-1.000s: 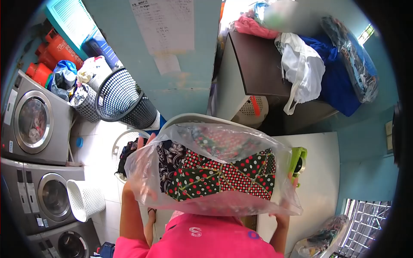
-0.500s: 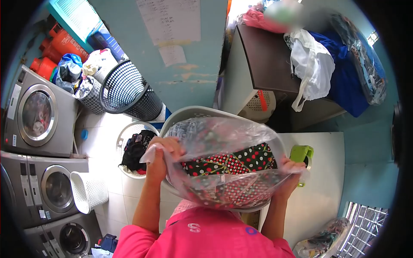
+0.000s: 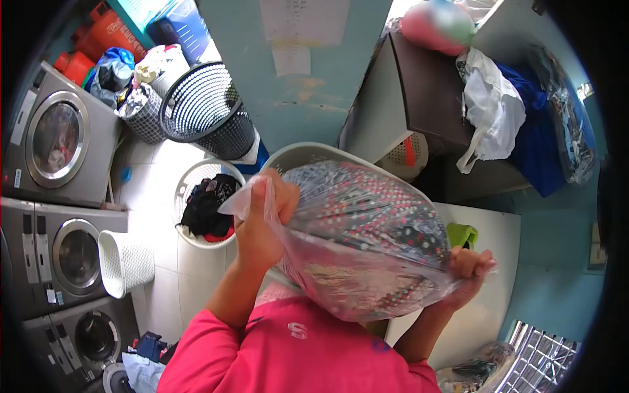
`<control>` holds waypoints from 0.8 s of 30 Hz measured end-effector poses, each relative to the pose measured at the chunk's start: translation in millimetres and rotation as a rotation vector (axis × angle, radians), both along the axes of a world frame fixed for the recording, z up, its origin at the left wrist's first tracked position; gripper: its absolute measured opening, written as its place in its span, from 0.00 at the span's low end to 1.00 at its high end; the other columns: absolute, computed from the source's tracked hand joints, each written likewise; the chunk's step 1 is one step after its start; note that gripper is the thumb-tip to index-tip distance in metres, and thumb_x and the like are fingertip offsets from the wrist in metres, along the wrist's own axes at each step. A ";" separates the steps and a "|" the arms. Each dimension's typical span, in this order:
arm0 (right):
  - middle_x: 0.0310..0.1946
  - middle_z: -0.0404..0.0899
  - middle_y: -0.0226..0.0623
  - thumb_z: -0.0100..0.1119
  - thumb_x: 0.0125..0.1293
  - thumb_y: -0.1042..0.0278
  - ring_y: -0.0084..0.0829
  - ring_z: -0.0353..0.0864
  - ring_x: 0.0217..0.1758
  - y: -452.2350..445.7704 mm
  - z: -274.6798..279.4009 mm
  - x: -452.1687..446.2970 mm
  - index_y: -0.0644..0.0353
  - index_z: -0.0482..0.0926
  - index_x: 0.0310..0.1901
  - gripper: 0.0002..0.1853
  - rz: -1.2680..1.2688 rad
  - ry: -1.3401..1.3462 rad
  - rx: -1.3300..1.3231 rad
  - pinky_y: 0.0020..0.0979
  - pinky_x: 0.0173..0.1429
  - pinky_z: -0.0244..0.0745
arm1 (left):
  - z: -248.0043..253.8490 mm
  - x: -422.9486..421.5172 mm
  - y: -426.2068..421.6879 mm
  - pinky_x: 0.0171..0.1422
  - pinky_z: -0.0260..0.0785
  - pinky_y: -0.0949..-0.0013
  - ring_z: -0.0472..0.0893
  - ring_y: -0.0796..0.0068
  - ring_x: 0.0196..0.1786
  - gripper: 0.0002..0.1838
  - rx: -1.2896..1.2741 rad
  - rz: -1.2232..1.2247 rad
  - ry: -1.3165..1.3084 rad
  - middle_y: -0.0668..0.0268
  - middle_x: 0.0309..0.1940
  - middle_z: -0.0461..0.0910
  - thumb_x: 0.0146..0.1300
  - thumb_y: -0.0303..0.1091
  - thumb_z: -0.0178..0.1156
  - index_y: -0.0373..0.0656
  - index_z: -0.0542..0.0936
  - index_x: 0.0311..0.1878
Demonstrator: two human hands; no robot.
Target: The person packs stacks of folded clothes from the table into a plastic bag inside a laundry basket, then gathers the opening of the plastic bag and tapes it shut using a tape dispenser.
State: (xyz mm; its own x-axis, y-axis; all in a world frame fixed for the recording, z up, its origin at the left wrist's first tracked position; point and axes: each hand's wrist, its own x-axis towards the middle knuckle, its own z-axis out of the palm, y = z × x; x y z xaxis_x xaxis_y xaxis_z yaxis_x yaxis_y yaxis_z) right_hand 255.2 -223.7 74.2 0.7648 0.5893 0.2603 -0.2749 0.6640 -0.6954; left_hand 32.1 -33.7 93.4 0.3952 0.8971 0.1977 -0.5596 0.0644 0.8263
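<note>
A clear plastic bag (image 3: 367, 242) full of folded patterned cloth, with dots showing through, hangs between my two hands. My left hand (image 3: 267, 213) is closed round the bag's left top corner, a tip of plastic poking out beside the fingers. At the right end of the bag, my right hand (image 3: 468, 272) grips the other corner. The bag's mouth is drawn into a nearly closed line. Behind and below it is a large grey basket (image 3: 308, 152), mostly hidden by the bag.
A white basket (image 3: 206, 241) of dark clothes stands on the floor at left, near a black basket (image 3: 229, 134). Washing machines (image 3: 98, 190) line the left side. A white table (image 3: 498, 229) and a green object (image 3: 462, 234) are at right, below a dark desk (image 3: 426, 85).
The bag's wide mouth has been pulled together and the cloth is now covered by plastic. Both hands have gripped the corners, and the left one is higher. The view has shifted.
</note>
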 end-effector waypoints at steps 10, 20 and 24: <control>0.12 0.47 0.22 0.42 0.69 0.53 0.19 0.45 0.17 12.1 -26.5 0.4 0.51 0.57 0.23 0.18 -0.046 0.064 -0.149 0.25 0.27 0.47 | -41.4 -5.3 5.7 0.24 0.45 0.78 0.55 0.85 0.21 0.20 -0.109 0.092 0.051 0.75 0.18 0.57 0.65 0.49 0.48 0.47 0.62 0.22; 0.13 0.50 0.23 0.44 0.69 0.57 0.19 0.49 0.17 10.0 -14.8 -0.7 0.53 0.60 0.25 0.16 -0.090 0.059 -0.149 0.25 0.32 0.55 | -48.4 -15.0 2.7 0.27 0.50 0.81 0.58 0.83 0.21 0.18 -0.167 0.126 -0.001 0.74 0.18 0.59 0.68 0.46 0.44 0.48 0.64 0.23; 0.17 0.57 0.25 0.49 0.65 0.58 0.20 0.58 0.21 -2.8 -14.3 10.8 0.55 0.65 0.33 0.11 -0.081 0.033 -0.148 0.27 0.41 0.61 | -46.2 -28.8 7.0 0.38 0.58 0.76 0.65 0.79 0.32 0.10 0.023 0.137 0.125 0.69 0.27 0.65 0.67 0.39 0.44 0.44 0.66 0.33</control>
State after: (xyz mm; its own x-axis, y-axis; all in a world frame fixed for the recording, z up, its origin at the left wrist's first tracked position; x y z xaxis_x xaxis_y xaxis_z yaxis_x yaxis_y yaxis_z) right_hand 266.0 -226.5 59.8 0.8182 0.5550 0.1498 -0.2485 0.5763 -0.7785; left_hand 3.3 -26.6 47.2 0.2929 0.9398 0.1761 -0.4544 -0.0252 0.8904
